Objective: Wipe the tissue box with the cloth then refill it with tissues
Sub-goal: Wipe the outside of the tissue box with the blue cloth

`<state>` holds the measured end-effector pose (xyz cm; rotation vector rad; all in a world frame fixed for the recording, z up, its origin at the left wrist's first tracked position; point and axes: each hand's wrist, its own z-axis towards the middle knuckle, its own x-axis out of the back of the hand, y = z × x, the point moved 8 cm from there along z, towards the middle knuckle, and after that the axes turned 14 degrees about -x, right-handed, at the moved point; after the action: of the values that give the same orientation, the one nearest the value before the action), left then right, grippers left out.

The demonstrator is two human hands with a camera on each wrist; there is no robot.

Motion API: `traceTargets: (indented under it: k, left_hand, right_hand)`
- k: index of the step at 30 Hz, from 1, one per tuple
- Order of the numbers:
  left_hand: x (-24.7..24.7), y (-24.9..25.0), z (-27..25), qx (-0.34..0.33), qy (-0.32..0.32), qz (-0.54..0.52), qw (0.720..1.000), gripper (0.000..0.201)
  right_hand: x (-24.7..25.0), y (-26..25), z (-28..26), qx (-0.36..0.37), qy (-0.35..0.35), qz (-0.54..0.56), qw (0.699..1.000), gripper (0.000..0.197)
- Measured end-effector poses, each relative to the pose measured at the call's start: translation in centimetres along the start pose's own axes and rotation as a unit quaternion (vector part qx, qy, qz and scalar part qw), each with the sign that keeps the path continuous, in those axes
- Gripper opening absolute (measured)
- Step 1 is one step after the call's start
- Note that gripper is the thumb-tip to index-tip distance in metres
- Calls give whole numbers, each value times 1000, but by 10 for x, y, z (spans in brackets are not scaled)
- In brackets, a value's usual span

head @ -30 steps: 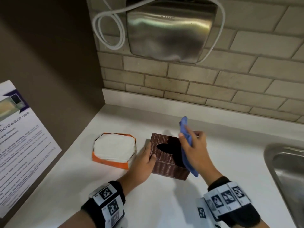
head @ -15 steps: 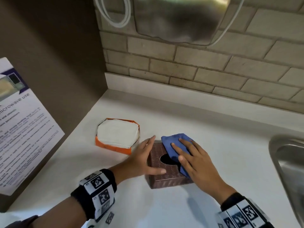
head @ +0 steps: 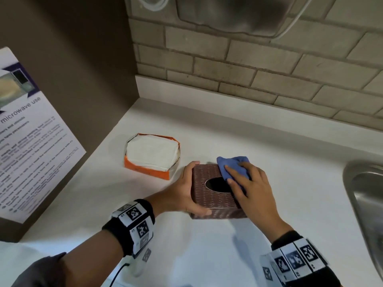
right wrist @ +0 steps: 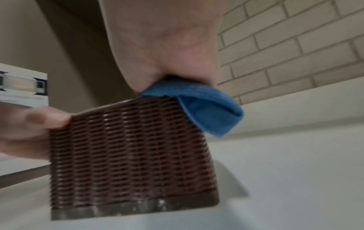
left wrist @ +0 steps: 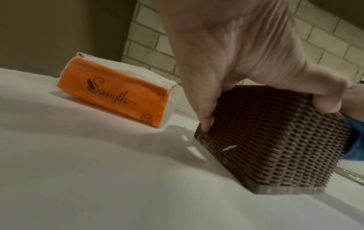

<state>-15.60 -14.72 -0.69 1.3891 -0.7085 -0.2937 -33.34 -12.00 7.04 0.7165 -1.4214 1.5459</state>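
Observation:
A brown woven tissue box [head: 213, 200] [left wrist: 275, 137] [right wrist: 130, 155] with a dark oval opening on top stands on the white counter [head: 207, 255]. My left hand [head: 184, 193] [left wrist: 226, 65] grips its left side, thumb at the near corner and fingers along the far edge. My right hand [head: 250, 187] [right wrist: 167, 46] lies flat over the right half of the top and presses a blue cloth [head: 232, 166] [right wrist: 199, 105] [left wrist: 354, 140] onto it; the cloth hangs over the right edge. An orange tissue pack [head: 152, 155] [left wrist: 118, 91], open on top with white tissues showing, lies left of the box.
A steel sink [head: 366, 199] sits at the right edge of the counter. A brick wall [head: 248, 69] runs along the back with a steel dispenser [head: 234, 15] mounted above. A dark side panel with a printed microwave notice [head: 27, 131] stands at the left.
My right hand came down from holding the cloth up beside the box and now presses it flat on the top, sliding slightly. My left hand shifted its grip on the box's left side.

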Motion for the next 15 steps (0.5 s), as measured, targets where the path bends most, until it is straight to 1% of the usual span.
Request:
traceTargets:
  k: [1,2,4,6,7,11,13,15]
  left_hand:
    - [0,0,0,-4,3,-1,1000,129]
    - [1,-1,1,-8,1,-1,1000,126]
    - [1,1,2,-12,-8,1,1000,120]
    - [-1,2,3,-10,-24,-8,1000,120]
    - [-1,2,3,-8,-28,-10,1000,123]
    - [0,-2,1,12,-22,-7,1000,132]
    - [-1,0,2,13,-25,-7,1000,133]
    - [0,2,4,5,-19,-15,1000,128]
  right_hand:
    - [-1,-9,-4,41,6,-21,999,37]
    - [-4,-19,-8,83,-4,-32,996,37]
    - [-11,-35,-12,149,-54,-24,987,35]
    - [-15,-45,-14,196,-90,-8,976,33]
    - [-15,-46,-16,209,-101,5,973,32]
    - [-12,-42,-21,213,-123,52,968,30]
    - [-15,-42,-17,206,-112,39,971,35]
    - [-14,-42,-8,169,-86,65,980,37]
